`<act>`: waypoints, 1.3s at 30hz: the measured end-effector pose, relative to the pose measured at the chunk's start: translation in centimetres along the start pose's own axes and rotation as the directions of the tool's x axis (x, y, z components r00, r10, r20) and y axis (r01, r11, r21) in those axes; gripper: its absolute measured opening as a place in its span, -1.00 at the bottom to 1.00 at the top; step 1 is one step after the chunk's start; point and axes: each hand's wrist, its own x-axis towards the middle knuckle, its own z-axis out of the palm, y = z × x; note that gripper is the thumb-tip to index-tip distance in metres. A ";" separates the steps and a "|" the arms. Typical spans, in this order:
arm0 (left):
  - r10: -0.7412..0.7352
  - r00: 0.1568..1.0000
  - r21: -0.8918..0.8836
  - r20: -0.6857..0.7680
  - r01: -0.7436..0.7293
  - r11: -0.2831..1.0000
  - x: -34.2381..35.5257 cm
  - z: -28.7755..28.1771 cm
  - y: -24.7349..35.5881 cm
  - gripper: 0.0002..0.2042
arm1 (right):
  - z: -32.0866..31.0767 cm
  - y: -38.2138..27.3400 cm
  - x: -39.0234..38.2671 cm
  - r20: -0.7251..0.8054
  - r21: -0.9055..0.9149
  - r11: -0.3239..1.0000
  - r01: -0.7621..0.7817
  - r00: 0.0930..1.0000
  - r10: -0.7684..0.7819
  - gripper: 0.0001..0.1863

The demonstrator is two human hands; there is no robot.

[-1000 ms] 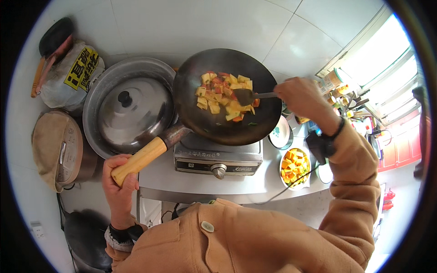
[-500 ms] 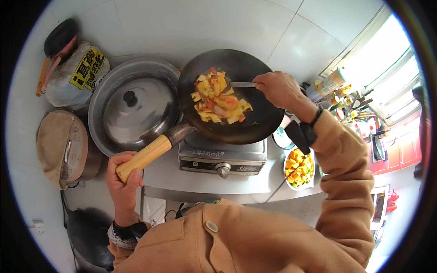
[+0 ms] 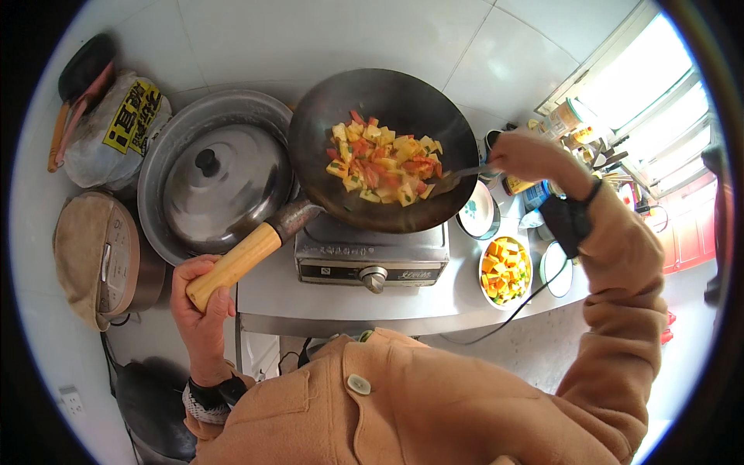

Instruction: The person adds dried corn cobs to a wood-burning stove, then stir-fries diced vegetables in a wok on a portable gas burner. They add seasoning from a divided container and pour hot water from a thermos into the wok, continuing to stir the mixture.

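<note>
- View: single, from the left of two fisheye cameras worn side by side on the head; upright, unmirrored.
- Facing: down and forward over the coat (image 3: pixel 442 395), which lies nearer than the left grip (image 3: pixel 200 314) and right grip (image 3: pixel 531 159).
- Range: close; both grips in frame.
- Field: table (image 3: pixel 341 304) between the grips, wall (image 3: pixel 333 35) beyond, window (image 3: pixel 643 74) right of the right grip.

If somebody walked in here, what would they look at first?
Probably the dark wok near the middle, with red and yellow food inside and its wooden handle in the grip of the left hand. Then maybe the shiny lid left of the wok, and the bright orange chunks right of the stove.
</note>
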 end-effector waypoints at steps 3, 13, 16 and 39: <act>0.001 1.000 0.000 0.010 -0.001 1.000 -0.1 0.0 0.2 -0.76 | 2.8 -3.6 4.9 -0.120 0.373 0.927 0.037 0.993 0.008 -0.74; -0.016 1.000 -0.001 -0.006 0.016 1.000 -0.1 0.2 0.5 -0.75 | -0.6 1.2 1.7 -0.130 0.097 0.979 -0.180 0.973 0.192 -0.73; -0.024 1.000 -0.007 -0.001 0.024 1.000 -0.1 0.3 0.6 -0.74 | 1.1 -2.6 5.5 -0.254 0.151 0.988 -0.031 0.965 0.069 -0.77; -0.006 1.000 0.031 0.003 0.005 1.000 -0.1 0.5 0.7 -0.77 | -1.6 -6.8 3.7 -0.345 0.285 0.929 0.237 0.929 -0.131 -0.78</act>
